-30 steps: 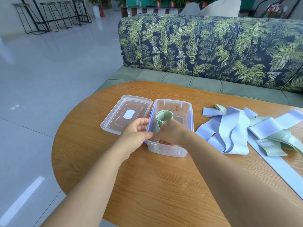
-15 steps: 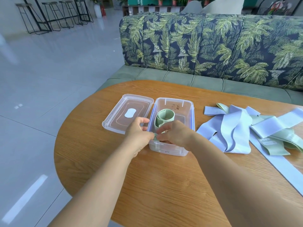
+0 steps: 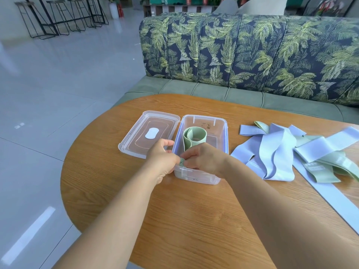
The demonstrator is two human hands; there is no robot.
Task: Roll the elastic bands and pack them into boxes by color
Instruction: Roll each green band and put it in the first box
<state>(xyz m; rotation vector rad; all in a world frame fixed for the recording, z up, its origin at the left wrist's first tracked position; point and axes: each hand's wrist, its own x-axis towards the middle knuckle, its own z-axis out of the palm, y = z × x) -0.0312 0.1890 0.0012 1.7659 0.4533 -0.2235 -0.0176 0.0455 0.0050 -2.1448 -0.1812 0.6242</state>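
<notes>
A clear plastic box (image 3: 221, 133) stands on the wooden table. Inside it a green elastic band (image 3: 194, 137) lies partly unrolled in a loose loop, and its tightly rolled end (image 3: 181, 162) sits at the box's near left corner. My left hand (image 3: 161, 158) and my right hand (image 3: 204, 159) pinch that rolled end from either side. To the right a heap of loose bands lies flat: blue bands (image 3: 272, 152) and green bands (image 3: 330, 167) tangled together.
The box's clear lid (image 3: 149, 133) lies upside down just left of the box. The round table edge (image 3: 66, 171) drops to a tiled floor on the left. A leaf-patterned sofa (image 3: 252, 55) runs behind the table.
The green band's loose loop has unrolled wider inside the box. Both hands have drawn back toward the box's near left corner, where they now hold the rolled end.
</notes>
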